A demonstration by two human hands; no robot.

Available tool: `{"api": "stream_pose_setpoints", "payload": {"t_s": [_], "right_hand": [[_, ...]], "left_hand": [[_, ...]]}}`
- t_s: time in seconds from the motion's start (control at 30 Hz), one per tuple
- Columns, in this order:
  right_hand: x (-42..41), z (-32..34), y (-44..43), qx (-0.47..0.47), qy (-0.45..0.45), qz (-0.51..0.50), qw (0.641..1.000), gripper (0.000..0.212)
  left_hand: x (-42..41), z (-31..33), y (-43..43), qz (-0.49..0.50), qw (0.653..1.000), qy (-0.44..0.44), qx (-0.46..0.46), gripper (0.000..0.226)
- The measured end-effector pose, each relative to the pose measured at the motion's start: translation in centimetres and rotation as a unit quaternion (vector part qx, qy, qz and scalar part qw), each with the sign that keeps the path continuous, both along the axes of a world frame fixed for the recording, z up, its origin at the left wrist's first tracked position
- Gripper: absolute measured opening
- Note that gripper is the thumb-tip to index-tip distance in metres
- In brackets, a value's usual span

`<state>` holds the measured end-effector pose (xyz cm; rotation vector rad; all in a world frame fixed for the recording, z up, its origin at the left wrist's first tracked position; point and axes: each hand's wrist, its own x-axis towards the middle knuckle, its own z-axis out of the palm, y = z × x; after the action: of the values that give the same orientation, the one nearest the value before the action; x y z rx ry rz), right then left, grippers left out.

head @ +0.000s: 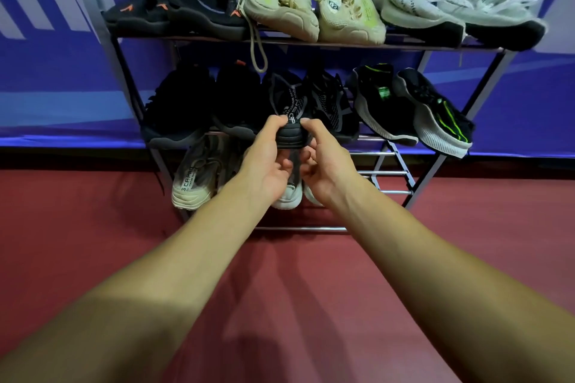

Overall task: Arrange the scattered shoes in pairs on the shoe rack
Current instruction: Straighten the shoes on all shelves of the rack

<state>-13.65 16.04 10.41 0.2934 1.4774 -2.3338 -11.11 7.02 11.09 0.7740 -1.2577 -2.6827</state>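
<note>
Hands: my left hand [267, 165] and right hand [323, 166] both grip the heel of one black shoe [287, 109], thumbs on top and fingers curled under the sole.
Shoe: on the middle tier of the rack [389, 172], toe toward the wall and heel at the front edge. I cannot tell whether its weight rests on the bars or in my hands.
Mate: a matching dark knit shoe [334, 106] sits just beside it on the right, so the pair looks nearly made.
Handling: I judge it light. The knit upper is soft and would crumple under a squeeze, while the rubber sole is stiff and grippy.
Hold: the heel and sole edge, where I have it now, should give the firmest purchase. It is not fragile.
Top tier: black-orange pair [174, 6], beige pair [311, 9] with a lace hanging over the edge, and white pair [451, 6].
Middle tier: black pair [193, 102] on the left, green-striped pair [413, 109] on the right with heels overhanging the front.
Bottom tier: grey-beige shoes [196, 171] on the left, partly hidden behind my hands. Bare bars show on the right.
Floor [93, 227]: red, running under the rack.
</note>
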Motion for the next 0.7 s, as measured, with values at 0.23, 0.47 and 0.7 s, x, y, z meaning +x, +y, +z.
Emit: {"api": "stream_pose_setpoints", "payload": {"t_s": [0.23,0.47,0.7], "right_hand": [[0.8,1.0,0.9,-0.033,0.046,0.035,0.998,0.029],[0.5,1.9,2.0,-0.056,0.043,0.012,0.997,0.034],[1.1,1.3,1.1,-0.092,0.0,0.016,0.996,0.026]], "left_hand": [[1.3,-0.5,0.1,-0.026,0.996,0.077,0.02,0.015],[3.3,-1.1,-2.0,-0.024,0.991,0.12,0.048,0.04],[4.3,-1.4,-0.9,-0.067,0.993,0.095,-0.011,0.043]]}}
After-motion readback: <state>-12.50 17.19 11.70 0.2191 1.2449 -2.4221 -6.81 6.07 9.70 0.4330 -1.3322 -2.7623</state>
